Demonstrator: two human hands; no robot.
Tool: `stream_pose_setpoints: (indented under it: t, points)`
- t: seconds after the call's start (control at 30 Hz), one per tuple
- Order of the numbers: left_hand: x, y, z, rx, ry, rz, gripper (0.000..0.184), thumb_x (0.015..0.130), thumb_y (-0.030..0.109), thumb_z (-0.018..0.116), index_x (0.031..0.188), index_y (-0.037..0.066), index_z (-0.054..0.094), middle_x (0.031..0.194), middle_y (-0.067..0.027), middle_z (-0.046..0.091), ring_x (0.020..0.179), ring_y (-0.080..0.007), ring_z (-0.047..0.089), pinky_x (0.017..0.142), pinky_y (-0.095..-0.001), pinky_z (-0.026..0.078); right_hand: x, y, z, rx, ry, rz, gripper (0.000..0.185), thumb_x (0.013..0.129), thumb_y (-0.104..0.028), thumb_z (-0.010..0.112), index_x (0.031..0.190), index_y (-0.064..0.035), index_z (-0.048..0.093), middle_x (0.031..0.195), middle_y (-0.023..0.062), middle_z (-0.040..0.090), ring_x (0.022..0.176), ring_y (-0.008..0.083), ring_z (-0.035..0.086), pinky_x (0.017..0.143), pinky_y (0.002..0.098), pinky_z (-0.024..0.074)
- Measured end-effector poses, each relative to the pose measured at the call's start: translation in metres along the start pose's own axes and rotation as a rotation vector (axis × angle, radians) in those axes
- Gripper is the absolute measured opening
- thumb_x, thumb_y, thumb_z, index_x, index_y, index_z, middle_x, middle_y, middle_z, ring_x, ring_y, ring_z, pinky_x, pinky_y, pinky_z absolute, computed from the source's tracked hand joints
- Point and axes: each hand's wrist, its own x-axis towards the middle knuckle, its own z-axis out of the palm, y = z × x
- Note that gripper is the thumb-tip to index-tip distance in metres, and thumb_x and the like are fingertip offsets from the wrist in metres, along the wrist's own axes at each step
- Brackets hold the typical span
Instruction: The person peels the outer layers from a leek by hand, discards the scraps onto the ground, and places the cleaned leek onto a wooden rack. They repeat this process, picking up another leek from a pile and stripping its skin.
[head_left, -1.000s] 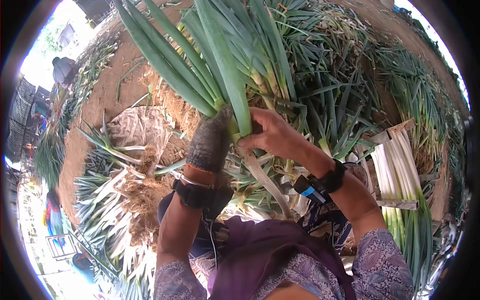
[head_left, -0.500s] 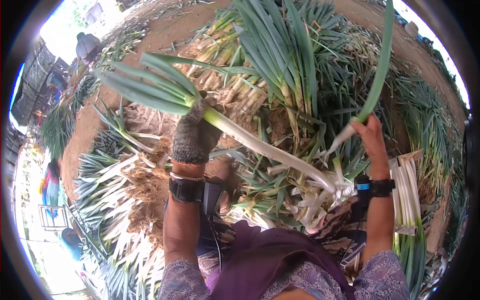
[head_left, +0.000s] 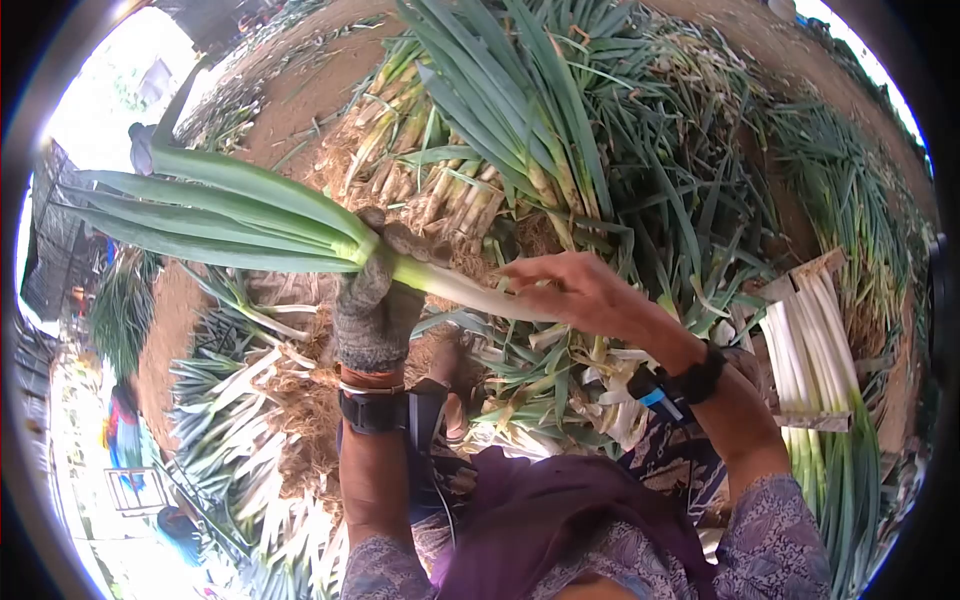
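My left hand (head_left: 378, 300), in a dirty grey knitted glove, is wrapped around a leek (head_left: 455, 288) just below its leaves. The green leaves (head_left: 250, 225) fan out to the left, and the white shank slants down to the right. Bare and reaching across from the right, my right hand (head_left: 590, 292) is at the shank's lower part. Its fingers are stretched and somewhat apart over the shank, and it hides the root end. Beneath both hands lie leek trimmings (head_left: 530, 375) with loose green leaves.
Untrimmed leeks (head_left: 450, 190) are heaped ahead, with tall green tops (head_left: 520, 110). Leeks with white shanks and roots (head_left: 270, 430) lie in a pile on the left. At right, cleaned leeks (head_left: 810, 340) rest in a wooden frame (head_left: 815, 420). Brown ground (head_left: 300, 95) shows behind.
The long green leaf that my right hand held is gone from it. That hand has moved left to the leek's shank. My left hand still grips the leek, now turned closer to level.
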Motion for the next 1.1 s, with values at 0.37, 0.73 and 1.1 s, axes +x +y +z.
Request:
stream_pose_setpoints:
  t: [0.37, 0.73, 1.1]
  points:
    - [-0.007, -0.026, -0.003, 0.196, 0.329, -0.189, 0.035, 0.081, 0.024, 0.065, 0.11, 0.009, 0.051, 0.091, -0.0038, 0.058, 0.091, -0.0203, 0.056, 0.08, -0.0412, 0.048, 0.008, 0.027, 0.018, -0.611, 0.234, -0.352, 0.024, 0.074, -0.025, 0.068, 0.073, -0.0038, 0.057, 0.06, 0.0089, 0.052, 0.054, 0.022, 0.052, 0.052, 0.0343, 0.0395]
    - [-0.016, -0.034, 0.014, 0.321, 0.701, -0.306, 0.014, 0.082, 0.008, 0.059, 0.094, 0.006, 0.051, 0.084, -0.0072, 0.057, 0.077, -0.0199, 0.059, 0.067, -0.034, 0.055, -0.002, 0.027, 0.033, -0.986, 0.17, -0.361, 0.016, 0.07, -0.017, 0.061, 0.059, -0.0085, 0.052, 0.051, 0.0069, 0.052, 0.049, 0.0251, 0.054, 0.06, 0.0354, 0.0384]
    - [-0.021, -0.045, -0.001, 0.384, 0.425, -0.205, 0.021, 0.082, 0.012, 0.058, 0.101, 0.007, 0.053, 0.09, -0.0079, 0.059, 0.087, -0.0202, 0.058, 0.078, -0.0343, 0.051, -0.004, 0.051, 0.034, -0.948, 0.238, -0.025, 0.018, 0.077, -0.019, 0.05, 0.065, -0.0068, 0.052, 0.057, 0.0126, 0.057, 0.054, 0.0246, 0.059, 0.05, 0.0383, 0.0439]
